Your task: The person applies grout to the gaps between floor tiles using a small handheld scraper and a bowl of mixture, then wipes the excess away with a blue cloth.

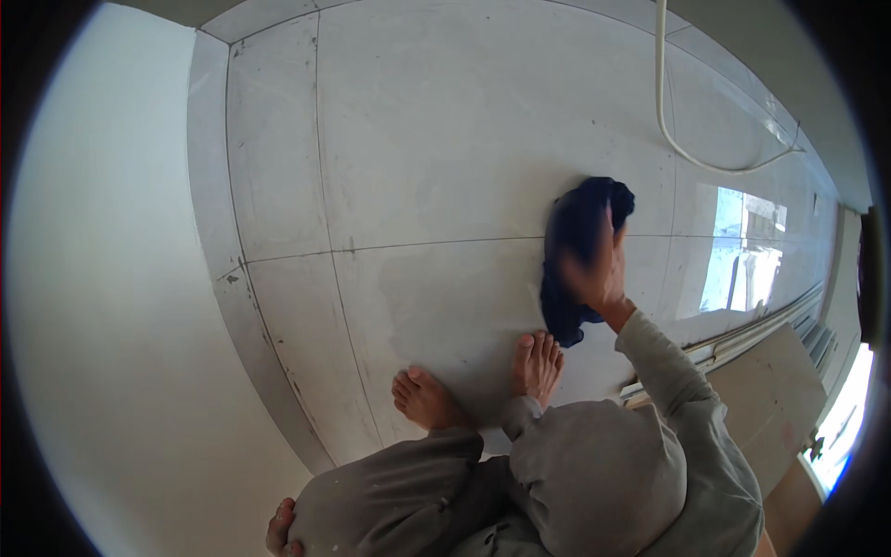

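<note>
A crumpled dark navy cloth lies on the pale grey tiled floor, in front of my right foot. My right hand presses down on it, thumb toward the left and fingers over its right part; motion blurs the hand, and the cloth folds hide some fingertips. At the lower left my left hand rests against the side of my left knee. Only a few of its fingers show there, and the rest is behind the grey trouser leg. Nothing can be seen in it.
My bare feet stand on the tiles. A white wall with grey skirting rises on the left. At the far right a white cable hangs down and loops across the floor. Long trim strips and a beige board lie at the right.
</note>
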Demonstrator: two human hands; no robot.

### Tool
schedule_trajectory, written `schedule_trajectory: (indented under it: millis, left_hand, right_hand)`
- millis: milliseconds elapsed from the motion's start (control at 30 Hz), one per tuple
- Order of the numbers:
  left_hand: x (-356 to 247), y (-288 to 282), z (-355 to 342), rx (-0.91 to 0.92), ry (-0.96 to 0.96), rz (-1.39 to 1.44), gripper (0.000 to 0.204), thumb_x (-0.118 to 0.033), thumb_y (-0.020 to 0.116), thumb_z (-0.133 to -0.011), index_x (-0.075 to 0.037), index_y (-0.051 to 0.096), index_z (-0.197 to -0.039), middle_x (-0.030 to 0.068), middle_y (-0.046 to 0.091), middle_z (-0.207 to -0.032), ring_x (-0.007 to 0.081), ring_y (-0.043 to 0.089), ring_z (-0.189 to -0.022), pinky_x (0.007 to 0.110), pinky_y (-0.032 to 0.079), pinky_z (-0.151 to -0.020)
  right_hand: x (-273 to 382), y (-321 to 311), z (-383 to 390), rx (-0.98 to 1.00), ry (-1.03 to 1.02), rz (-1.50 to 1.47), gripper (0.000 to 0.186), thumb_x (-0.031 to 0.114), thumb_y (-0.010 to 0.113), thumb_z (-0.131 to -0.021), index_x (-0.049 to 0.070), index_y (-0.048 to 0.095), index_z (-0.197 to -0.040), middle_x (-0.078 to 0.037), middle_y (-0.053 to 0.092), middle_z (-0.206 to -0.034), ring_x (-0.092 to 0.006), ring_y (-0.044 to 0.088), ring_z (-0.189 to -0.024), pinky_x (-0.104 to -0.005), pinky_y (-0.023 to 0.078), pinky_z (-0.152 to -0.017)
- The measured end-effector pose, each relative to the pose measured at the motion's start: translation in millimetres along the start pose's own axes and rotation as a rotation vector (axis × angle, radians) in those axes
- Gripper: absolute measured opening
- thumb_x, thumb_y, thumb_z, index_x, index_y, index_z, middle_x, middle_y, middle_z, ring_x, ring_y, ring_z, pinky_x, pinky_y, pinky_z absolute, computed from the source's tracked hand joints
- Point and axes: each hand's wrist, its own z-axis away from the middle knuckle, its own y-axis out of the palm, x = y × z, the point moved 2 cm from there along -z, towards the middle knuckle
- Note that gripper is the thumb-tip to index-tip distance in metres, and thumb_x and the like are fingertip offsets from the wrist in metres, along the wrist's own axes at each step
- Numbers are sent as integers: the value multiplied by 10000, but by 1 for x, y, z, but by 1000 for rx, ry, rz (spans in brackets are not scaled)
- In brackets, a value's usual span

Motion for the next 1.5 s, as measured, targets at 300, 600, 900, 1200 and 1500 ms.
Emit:
schedule_trajectory:
  millis: [300,600,900,1200,1500]
  left_hand:
    - [-7,6,5,-28,-71,-35,809,-668,231,-1012,-23,484,-1429,296,555,-1411,464,562,-1306,604,526,-1041]
    - [-18,4,2,12,-170,-8,803,-757,356,-979,-113,495,-1439,271,518,-1456,453,540,-1329,602,517,-1058]
    - [-16,-12,14,-5,-192,62,836,-756,470,-952,-61,531,-1412,299,521,-1443,470,550,-1314,600,510,-1073]
    - [4,-11,28,-10,-177,157,488,-505,551,-980,-86,552,-1229,266,561,-1352,430,563,-1295,561,515,-1061]
    - [13,-27,43,70,-242,24,186,-281,625,-986,-126,561,-1066,194,622,-1242,388,602,-1230,515,509,-1053]
  right_hand:
    - [180,77,-52,57,-399,-256,1066,362,841,-758,63,291,-1621,-447,218,-1564,-581,240,-1486,-576,260,-1236]
    - [314,150,-13,373,-767,-283,989,264,849,-765,59,349,-1593,-365,247,-1613,-505,295,-1503,-511,288,-1245]
    - [231,78,40,545,-515,-607,848,105,818,-752,154,493,-1534,-263,473,-1485,-432,498,-1365,-452,450,-1124]
    - [259,103,-62,231,-747,-237,659,127,753,-822,90,560,-1451,-238,475,-1471,-403,480,-1374,-444,449,-1114]
    - [239,102,5,347,-995,-128,567,59,652,-835,90,613,-1400,-186,564,-1380,-349,512,-1350,-415,468,-1090]
